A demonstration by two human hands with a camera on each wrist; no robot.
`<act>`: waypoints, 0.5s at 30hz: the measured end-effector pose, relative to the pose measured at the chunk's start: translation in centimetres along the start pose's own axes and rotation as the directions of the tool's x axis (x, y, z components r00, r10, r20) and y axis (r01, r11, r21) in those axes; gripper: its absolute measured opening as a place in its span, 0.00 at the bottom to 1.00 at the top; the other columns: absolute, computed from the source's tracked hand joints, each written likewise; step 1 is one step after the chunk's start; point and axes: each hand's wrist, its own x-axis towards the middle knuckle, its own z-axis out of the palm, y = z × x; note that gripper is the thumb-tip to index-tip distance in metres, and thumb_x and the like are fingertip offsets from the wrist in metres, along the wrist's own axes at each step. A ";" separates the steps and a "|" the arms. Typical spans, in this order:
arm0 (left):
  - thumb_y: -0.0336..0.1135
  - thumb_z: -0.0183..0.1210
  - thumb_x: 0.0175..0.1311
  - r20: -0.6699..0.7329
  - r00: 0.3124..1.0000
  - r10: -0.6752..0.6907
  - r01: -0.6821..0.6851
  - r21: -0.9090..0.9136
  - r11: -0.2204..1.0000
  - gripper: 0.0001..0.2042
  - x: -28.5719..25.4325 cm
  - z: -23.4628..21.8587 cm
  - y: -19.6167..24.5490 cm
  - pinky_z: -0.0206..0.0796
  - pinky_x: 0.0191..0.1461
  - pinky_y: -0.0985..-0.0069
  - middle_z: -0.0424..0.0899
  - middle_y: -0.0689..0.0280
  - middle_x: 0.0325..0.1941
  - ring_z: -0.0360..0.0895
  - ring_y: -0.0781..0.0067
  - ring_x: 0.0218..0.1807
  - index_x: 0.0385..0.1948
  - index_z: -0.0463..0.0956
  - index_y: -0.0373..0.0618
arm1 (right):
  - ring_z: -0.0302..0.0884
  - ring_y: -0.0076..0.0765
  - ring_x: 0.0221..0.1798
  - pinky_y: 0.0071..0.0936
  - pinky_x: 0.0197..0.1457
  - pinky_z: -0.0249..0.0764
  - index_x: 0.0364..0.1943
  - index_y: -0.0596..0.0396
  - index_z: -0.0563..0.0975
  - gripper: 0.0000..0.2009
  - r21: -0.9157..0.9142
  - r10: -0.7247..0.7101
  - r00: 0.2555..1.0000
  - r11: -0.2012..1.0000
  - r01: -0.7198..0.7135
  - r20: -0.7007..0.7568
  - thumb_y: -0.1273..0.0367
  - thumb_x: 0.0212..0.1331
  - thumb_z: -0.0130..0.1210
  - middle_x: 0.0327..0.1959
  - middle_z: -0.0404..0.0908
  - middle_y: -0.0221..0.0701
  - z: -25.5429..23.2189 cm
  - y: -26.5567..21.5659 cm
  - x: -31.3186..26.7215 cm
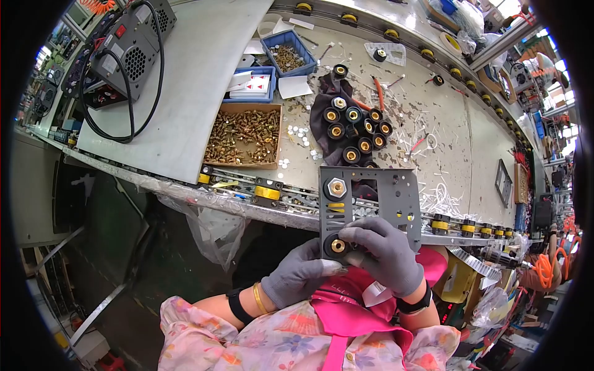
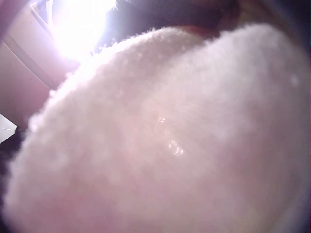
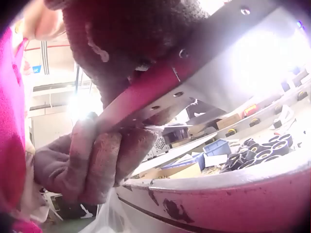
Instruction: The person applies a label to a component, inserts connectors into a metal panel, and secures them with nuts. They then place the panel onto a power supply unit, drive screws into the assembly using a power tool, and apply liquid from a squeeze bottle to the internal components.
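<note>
Right hand (image 1: 385,252) gripping grey metal plate (image 1: 370,199), left hand (image 1: 301,274) beneath, no readable writing

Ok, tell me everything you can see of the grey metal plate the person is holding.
The grey metal plate is flat, roughly rectangular, with small holes and slots punched through it. It is held upright over the workbench edge, face toward the head camera. A hexagonal metal nut sits near its upper left corner, with yellow marks just below. A black round socket with a brass centre sits at its lower left. The gloved left hand grips the bottom edge; the gloved right hand covers the lower middle.
</note>
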 end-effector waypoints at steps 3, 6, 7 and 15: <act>0.23 0.55 0.57 -0.024 1.000 -0.003 0.002 -0.023 1.000 0.28 0.0 0.1 -0.2 0.62 0.65 0.69 0.72 0.60 0.57 0.71 0.69 0.60 0.62 0.59 0.39 | 0.77 0.43 0.40 0.34 0.42 0.75 0.45 0.50 0.78 0.19 -0.001 -0.011 1.000 1.000 0.011 0.024 0.76 0.44 0.60 0.37 0.78 0.34 -0.2 0.5 -0.1; 0.22 0.55 0.58 -0.013 1.000 0.008 -0.008 -0.042 0.999 0.24 0.1 0.0 -0.3 0.65 0.62 0.74 0.74 0.62 0.54 0.73 0.72 0.57 0.59 0.64 0.38 | 0.77 0.42 0.40 0.34 0.42 0.75 0.46 0.51 0.78 0.20 -0.037 0.014 1.000 0.999 -0.013 0.022 0.77 0.44 0.59 0.37 0.78 0.34 -0.4 0.4 -0.2; 0.22 0.56 0.58 -0.004 1.000 0.011 -0.011 -0.036 0.999 0.24 0.1 0.1 -0.3 0.65 0.62 0.73 0.74 0.62 0.54 0.73 0.72 0.57 0.59 0.64 0.38 | 0.77 0.42 0.40 0.34 0.42 0.75 0.46 0.52 0.78 0.20 -0.049 0.032 0.999 0.998 -0.031 0.020 0.77 0.44 0.59 0.36 0.79 0.34 -0.6 0.2 -0.1; 0.21 0.56 0.58 0.007 1.000 0.005 -0.005 -0.024 1.000 0.24 0.5 0.0 -0.4 0.66 0.63 0.73 0.74 0.62 0.54 0.73 0.71 0.57 0.58 0.64 0.39 | 0.76 0.34 0.42 0.32 0.44 0.72 0.47 0.46 0.78 0.20 -0.218 -0.170 0.985 0.961 0.169 0.013 0.71 0.45 0.62 0.35 0.80 0.22 -0.7 -2.0 1.4</act>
